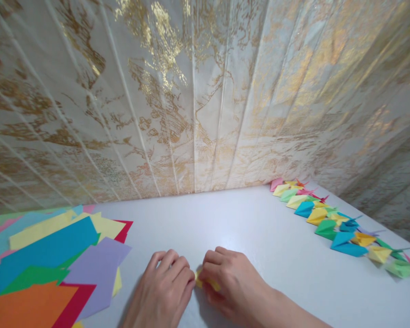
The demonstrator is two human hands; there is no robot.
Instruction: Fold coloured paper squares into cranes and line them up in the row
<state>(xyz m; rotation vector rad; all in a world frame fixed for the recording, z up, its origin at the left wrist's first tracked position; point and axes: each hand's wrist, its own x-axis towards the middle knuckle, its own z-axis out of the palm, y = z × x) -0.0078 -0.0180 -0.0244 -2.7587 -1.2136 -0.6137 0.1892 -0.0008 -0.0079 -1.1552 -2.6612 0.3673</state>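
A small piece of folded yellow paper lies low at the front of the white table, mostly hidden by my fingers. My right hand is closed around it, fingers curled and pressed down from the right. From the other side, my left hand has its fingers bent and closed at the paper's left tip; its thumb is out of sight. How the paper is folded cannot be made out.
Overlapping coloured paper sheets, including a blue one and a purple one, spread over the table's left. Rows of folded paper pieces, such as a blue one, line the right edge. A gold-patterned curtain hangs behind the table.
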